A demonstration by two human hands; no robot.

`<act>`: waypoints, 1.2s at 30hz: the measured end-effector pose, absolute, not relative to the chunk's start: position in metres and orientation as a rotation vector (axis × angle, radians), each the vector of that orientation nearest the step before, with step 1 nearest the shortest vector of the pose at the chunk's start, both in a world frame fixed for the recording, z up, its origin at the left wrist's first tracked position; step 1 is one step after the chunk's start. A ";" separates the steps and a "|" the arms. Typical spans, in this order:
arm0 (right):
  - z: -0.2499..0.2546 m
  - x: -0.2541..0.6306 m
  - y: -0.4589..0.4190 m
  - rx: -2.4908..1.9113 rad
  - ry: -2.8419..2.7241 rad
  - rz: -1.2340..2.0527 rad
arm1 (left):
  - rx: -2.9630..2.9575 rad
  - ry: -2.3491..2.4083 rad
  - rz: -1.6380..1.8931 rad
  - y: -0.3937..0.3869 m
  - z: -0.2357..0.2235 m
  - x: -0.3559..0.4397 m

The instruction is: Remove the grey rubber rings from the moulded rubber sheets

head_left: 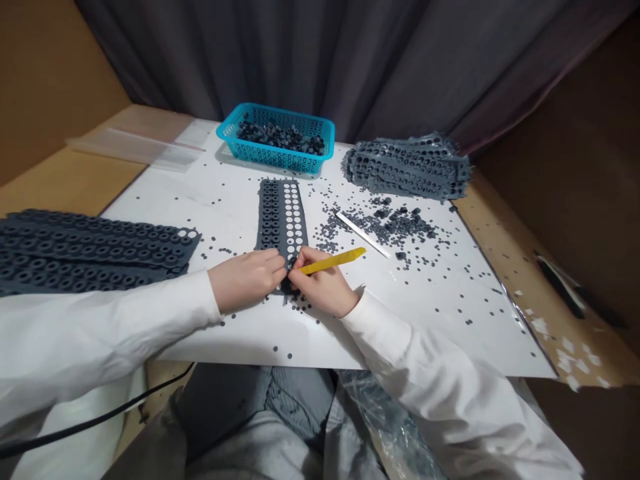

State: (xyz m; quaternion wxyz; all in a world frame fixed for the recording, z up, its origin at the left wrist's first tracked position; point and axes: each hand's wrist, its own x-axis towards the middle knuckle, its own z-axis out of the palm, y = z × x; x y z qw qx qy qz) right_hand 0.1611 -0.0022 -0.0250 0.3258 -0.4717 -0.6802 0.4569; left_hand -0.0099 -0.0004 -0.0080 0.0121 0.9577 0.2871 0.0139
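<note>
A dark grey perforated strip [281, 217] lies lengthwise in front of me. Its left columns hold ring-shaped pieces, while the upper right columns are open holes with white showing through. My left hand [250, 277] is closed at the strip's lower left edge, with the fingertips curled onto it. In my right hand [325, 283] is a slim yellow pen-like tool [335, 261], its back end pointing right. The tool's working tip is hidden by my fingers, close to the lower holes. Both hands' fingertips nearly meet over the strip.
Behind the strip stands a blue basket [325, 143] of small dark parts. Stacked perforated sheets [407, 167] lie back right, more sheets [95, 250] at left. Small dark discs [380, 223] and a white stick [363, 235] lie to the right. A black knife-like tool [559, 285] rests farther right.
</note>
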 end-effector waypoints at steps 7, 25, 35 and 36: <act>-0.029 0.162 -0.002 -1.259 -1.723 1.276 | 2.231 1.382 0.712 0.025 0.015 -0.031; -0.034 0.162 0.000 -1.251 -1.526 1.433 | 2.606 0.993 0.135 0.027 0.006 -0.018; -0.025 0.156 0.006 -1.301 -1.781 1.175 | 2.941 0.892 -0.045 0.020 0.000 -0.010; -0.024 0.156 0.006 -1.303 -1.780 1.180 | 2.989 0.866 -0.057 0.019 -0.001 -0.010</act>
